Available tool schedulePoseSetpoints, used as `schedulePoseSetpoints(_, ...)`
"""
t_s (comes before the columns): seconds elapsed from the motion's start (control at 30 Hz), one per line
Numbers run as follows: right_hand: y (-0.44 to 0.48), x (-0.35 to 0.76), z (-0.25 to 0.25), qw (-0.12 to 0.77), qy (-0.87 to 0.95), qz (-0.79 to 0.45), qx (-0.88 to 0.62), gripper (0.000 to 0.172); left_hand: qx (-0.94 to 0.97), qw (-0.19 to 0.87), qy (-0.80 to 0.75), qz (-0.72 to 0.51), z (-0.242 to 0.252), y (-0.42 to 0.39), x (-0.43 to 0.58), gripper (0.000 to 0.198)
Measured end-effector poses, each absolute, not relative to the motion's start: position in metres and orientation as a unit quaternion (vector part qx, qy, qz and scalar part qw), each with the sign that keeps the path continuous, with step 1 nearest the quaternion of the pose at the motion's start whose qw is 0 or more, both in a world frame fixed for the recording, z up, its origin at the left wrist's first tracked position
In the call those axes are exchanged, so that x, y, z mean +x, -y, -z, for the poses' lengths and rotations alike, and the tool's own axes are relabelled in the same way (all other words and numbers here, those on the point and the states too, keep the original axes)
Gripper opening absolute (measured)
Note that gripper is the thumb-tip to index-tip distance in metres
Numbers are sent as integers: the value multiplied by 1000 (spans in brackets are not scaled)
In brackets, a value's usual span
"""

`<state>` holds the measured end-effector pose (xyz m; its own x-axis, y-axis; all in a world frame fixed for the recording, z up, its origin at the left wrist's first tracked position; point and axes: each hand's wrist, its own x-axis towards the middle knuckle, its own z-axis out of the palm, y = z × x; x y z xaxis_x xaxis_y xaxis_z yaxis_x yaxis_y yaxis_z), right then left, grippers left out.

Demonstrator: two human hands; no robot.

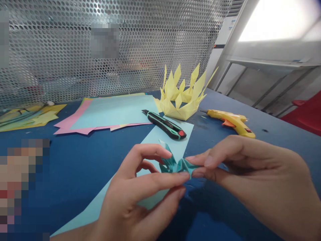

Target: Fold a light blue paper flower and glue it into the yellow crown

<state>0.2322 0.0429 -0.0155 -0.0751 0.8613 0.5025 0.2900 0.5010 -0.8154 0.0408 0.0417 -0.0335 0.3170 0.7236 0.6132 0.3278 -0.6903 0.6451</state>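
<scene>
A small folded piece of teal paper (185,166), creased and pointed, is held between both hands above the table. My left hand (142,187) grips its left side, with thumb and fingers closed around it. At its right end, the fingertips of my right hand (253,170) pinch the paper. Beneath the hands, a long light blue paper strip (100,204) slants across the table. A black and green utility knife (165,124), blade tip showing, rests across the strip's far end.
A yellow paper crown (180,108) stands at the back. Right of it lies a yellow glue gun (229,121). Stacked coloured sheets (112,112) and yellow paper scraps (42,115) lie at the left back of the blue table (82,160). A perforated metal panel (75,67) rises behind.
</scene>
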Motion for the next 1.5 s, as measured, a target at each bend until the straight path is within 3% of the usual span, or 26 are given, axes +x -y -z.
schedulePoseSetpoints(0.53, -45, 237, 17, 503, 751, -145, -402, 25, 788, 211, -324, -479, 36, -42, 41, 35)
schedulePoseSetpoints(0.83, -48, 249, 7, 364, 878, -60, -305, 22, 783, 224, -370, -448, 28, -45, 43, 24)
schedulePoseSetpoints(1.03, -49, 246, 11, 402, 853, -88, -322, 21, 773, 251, -382, -440, 30, -44, 42, 18)
schedulePoseSetpoints(1.5, -50, 243, 13, 401, 855, -88, -316, 23, 778, 259, -381, -427, 33, -43, 42, 23)
